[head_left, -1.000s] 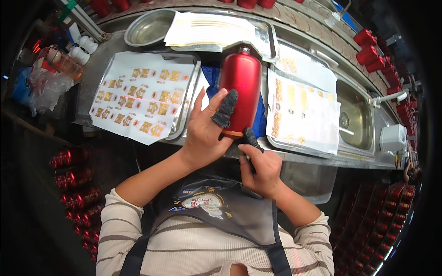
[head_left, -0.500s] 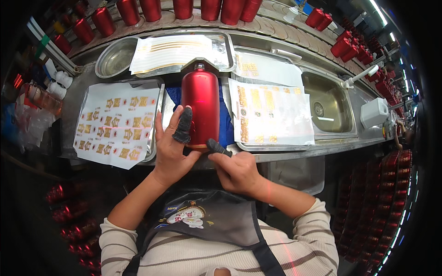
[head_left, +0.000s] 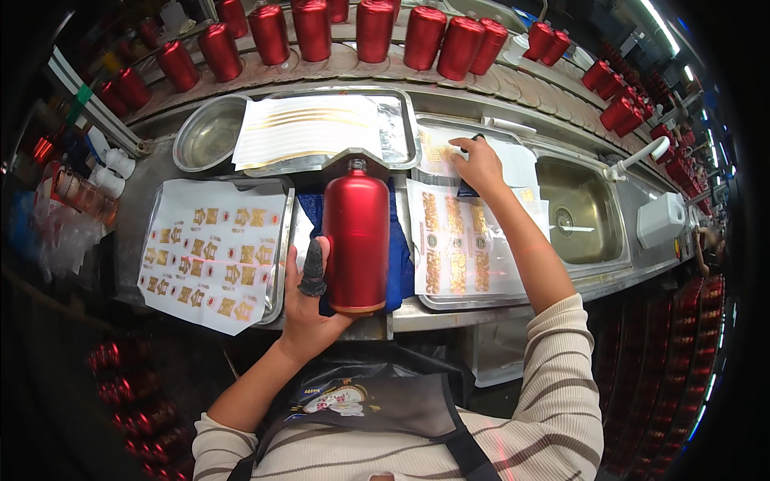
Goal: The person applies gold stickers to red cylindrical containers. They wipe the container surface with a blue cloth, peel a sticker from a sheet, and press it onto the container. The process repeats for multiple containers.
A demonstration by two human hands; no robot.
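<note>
A glossy red bottle stands upright at the middle of the bench, its narrow neck against a notched metal rest. My left hand grips its lower left side, thumb by the base, with a dark finger cot on one finger. My right hand reaches over the far right tray, fingers apart, at a sheet of gold decals; whether the fingertips touch it is hard to tell. Dark cots show on this hand too. Nearer lies another gold decal sheet. Beneath the bottle is a blue cloth.
To the left a tray bears a sheet of gold and red decals. Behind are a metal bowl and a sheet of gold stripes. A sink and white jug stand right. Red bottles line the conveyor.
My right hand has left the bottle's base and moved up and right to the far decal sheet. My left hand stays on the bottle, lower now. The view has shifted; conveyor bottles have moved.
</note>
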